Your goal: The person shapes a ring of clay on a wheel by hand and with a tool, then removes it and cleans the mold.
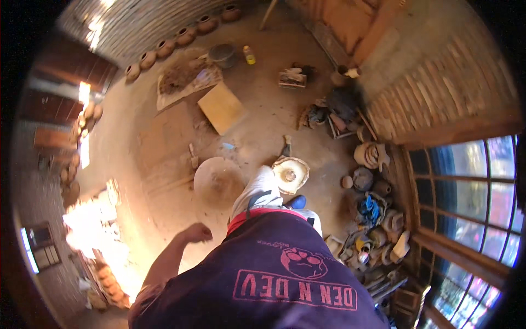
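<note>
My left hand hangs at my left side over the floor, its fingers curled in a loose fist with nothing visible in them. My right hand is out of sight, hidden by my torso. A broad, round, clay-coloured disc lies on the floor just ahead of that left hand, apart from it. Close to my legs is a pale round dish-like piece with an uneven rim and a raised brown middle. A small tool with a handle rests beyond the disc's left edge.
Farther ahead lie a yellowish board, a sheet with heaped clay, a dark basin and a yellow bottle. Round clay pots line the far wall. Pots and bags crowd the right side beneath a barred window.
</note>
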Motion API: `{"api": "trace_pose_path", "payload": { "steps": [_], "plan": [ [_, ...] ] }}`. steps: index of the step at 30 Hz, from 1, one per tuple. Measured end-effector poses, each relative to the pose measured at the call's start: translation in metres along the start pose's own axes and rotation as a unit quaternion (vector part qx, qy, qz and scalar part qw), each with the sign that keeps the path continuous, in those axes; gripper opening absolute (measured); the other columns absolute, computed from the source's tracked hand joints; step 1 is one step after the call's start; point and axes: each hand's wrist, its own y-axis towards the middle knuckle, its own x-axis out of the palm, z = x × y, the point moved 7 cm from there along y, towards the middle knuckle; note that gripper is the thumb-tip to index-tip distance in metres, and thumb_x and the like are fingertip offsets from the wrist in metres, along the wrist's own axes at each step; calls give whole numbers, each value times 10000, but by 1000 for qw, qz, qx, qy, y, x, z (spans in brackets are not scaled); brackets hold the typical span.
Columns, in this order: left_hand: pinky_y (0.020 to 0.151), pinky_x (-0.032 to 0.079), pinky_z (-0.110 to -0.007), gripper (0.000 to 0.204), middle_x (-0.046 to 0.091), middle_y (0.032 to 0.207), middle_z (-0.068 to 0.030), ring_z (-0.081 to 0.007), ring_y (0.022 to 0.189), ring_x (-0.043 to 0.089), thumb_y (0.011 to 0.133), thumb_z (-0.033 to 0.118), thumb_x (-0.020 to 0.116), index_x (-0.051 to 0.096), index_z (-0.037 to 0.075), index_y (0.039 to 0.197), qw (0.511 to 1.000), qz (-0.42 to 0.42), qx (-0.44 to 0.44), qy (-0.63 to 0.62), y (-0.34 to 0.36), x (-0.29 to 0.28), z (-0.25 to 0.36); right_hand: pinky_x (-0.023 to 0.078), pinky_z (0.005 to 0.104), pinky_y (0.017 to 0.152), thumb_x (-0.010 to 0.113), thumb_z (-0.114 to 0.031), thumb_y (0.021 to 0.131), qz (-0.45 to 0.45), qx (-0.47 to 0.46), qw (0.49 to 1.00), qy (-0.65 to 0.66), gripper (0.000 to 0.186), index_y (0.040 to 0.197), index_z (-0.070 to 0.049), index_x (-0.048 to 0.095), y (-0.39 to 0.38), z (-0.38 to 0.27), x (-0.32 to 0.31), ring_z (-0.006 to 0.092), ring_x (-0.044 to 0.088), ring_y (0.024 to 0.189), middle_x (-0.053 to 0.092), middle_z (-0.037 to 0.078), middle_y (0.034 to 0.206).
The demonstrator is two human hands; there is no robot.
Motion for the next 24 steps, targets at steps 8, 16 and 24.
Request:
{"api": "trace_pose_path", "payload": {
  "steps": [8,16,24],
  "plan": [
    [717,547,-448,303,731,831,-184,-328,739,702,908,317,696,745,18,914,943,315,78,-67,118,-154,66,573,533,867,652,-384,936,189,-119,975,-12,341,1001,-70,767,75,-202,-255,436,724,1004,750,227,1075],
    [782,574,-457,312,774,975,-166,-289,882,751,905,328,707,779,36,987,868,329,-10,-371,268,-301,-11,565,526,887,639,-434,946,140,-45,985,-89,401,1207,-150,749,204,-336,-357,442,719,1030,740,251,1076],
    [803,585,-451,376,778,928,-167,-303,895,762,862,394,740,795,45,990,836,484,50,-253,232,-530,-9,542,521,950,721,-460,912,143,-194,941,-239,484,1181,-58,735,274,-589,-530,430,693,1103,725,249,1134]
  ]
}}
